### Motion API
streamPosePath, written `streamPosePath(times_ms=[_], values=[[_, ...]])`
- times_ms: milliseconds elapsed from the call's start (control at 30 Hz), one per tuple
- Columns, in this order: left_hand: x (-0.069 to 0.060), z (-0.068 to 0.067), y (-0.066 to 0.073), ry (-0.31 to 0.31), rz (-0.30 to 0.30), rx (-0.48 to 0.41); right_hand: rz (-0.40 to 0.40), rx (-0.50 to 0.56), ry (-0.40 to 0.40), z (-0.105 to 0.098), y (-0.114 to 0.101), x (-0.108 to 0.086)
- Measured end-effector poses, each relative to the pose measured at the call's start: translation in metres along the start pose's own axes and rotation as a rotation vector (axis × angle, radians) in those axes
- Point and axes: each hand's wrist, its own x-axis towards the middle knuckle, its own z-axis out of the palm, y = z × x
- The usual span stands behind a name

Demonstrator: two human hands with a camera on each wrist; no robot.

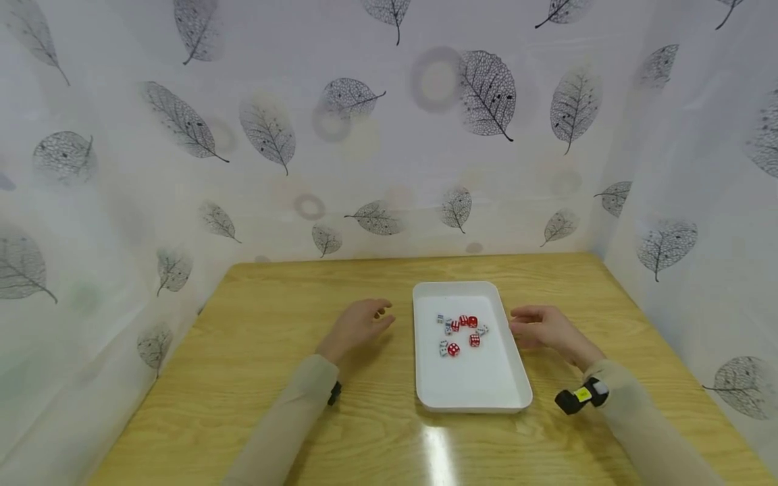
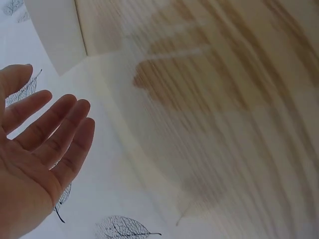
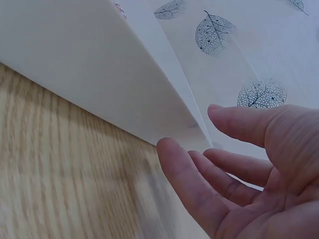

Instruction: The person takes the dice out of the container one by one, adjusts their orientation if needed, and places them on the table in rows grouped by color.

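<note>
A white rectangular tray lies on the wooden table with several dice in it. Some dice are red with white pips, like the red die; others are whitish, like the pale die. To the left of the tray hovers my left hand, apart from it, holding nothing; in the left wrist view its fingers are relaxed. My right hand is at the tray's right wall, also holding nothing. In the right wrist view its fingers are loosely bent close to the tray wall; I cannot tell whether they touch.
The wooden table extends on every side of the tray. A pale curtain with a leaf print hangs behind the table and along both sides. A black device is strapped to the right wrist.
</note>
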Motion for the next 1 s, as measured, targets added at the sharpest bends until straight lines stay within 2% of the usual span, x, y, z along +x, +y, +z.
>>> streamPosePath(times_ms=[167, 300, 467, 667, 900, 1000], values=[[0.007, 0.005, 0.010, 0.026, 0.036, -0.003, 0.006, 0.019, -0.014, 0.005, 0.003, 0.000], [0.010, 0.009, 0.018, 0.062, 0.047, -0.022, 0.007, 0.021, -0.006, 0.008, 0.002, 0.001], [0.014, 0.015, 0.026, 0.077, 0.062, -0.045, 0.009, 0.007, 0.000, 0.012, 0.001, 0.001], [0.017, 0.020, 0.037, 0.075, 0.071, -0.093, 0.022, 0.021, 0.002, 0.012, 0.000, 0.000], [0.023, 0.025, 0.054, 0.066, 0.097, -0.046, 0.029, 0.045, -0.013, 0.012, -0.001, 0.000], [0.026, 0.030, 0.060, 0.028, 0.123, -0.028, 0.036, 0.045, -0.012, 0.011, 0.001, 0.001]])
